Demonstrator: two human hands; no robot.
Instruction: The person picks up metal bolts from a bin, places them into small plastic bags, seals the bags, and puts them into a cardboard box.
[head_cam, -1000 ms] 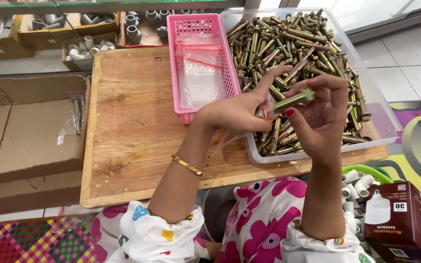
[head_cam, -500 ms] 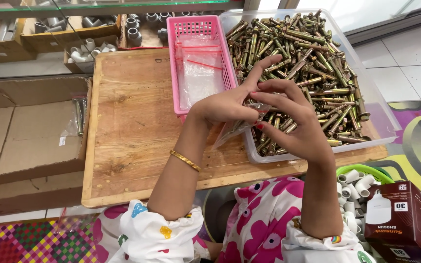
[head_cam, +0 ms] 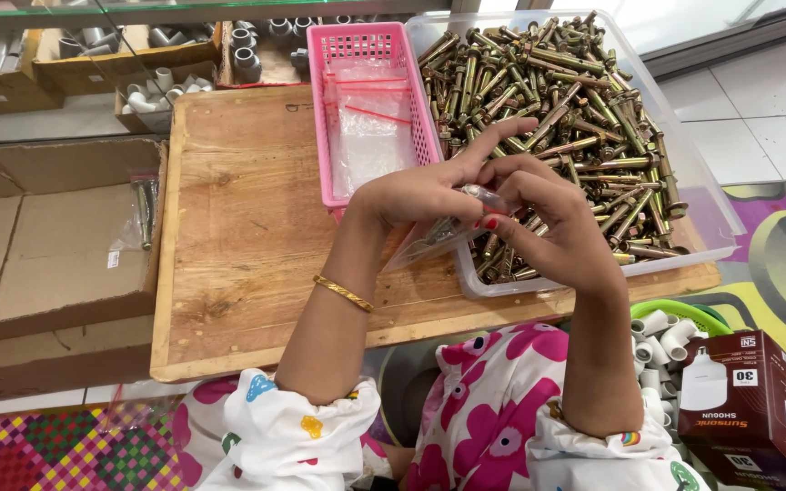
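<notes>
In the head view, the left hand (head_cam: 416, 193) and the right hand (head_cam: 548, 223) are meeting at the centre of the frame, over the near edge of a clear plastic bin (head_cam: 711, 214) that is sitting on the right part of the wooden worktop (head_cam: 238, 264). Both hands are pinching a small clear plastic bag (head_cam: 434, 238), which is hanging down and to the left from the fingertips, its lower end drooping toward the worktop just left of the bin. The left hand's fingers are gathering narrowly round the bag's top with the forefinger stretching out toward the upper right, and the right hand's fingers are curling in closely on the same spot; what is inside the bag is too blurred to tell. A gold bangle (head_cam: 343, 293) is circling the left wrist. The bin is holding a heap of brass-coloured anchor bolts (head_cam: 557, 100), filling the upper right of the frame. Just left of the bin, a pink plastic basket (head_cam: 320, 82) is standing on the worktop at upper centre, with more clear bags (head_cam: 370, 136) lying in it. At the left of the frame an open cardboard box (head_cam: 38, 236) is holding one filled bag of bolts (head_cam: 145, 211). At lower right a green basket (head_cam: 684, 312) of white pipe fittings (head_cam: 661, 341) is sitting beside a dark red carton (head_cam: 761, 405).
</notes>
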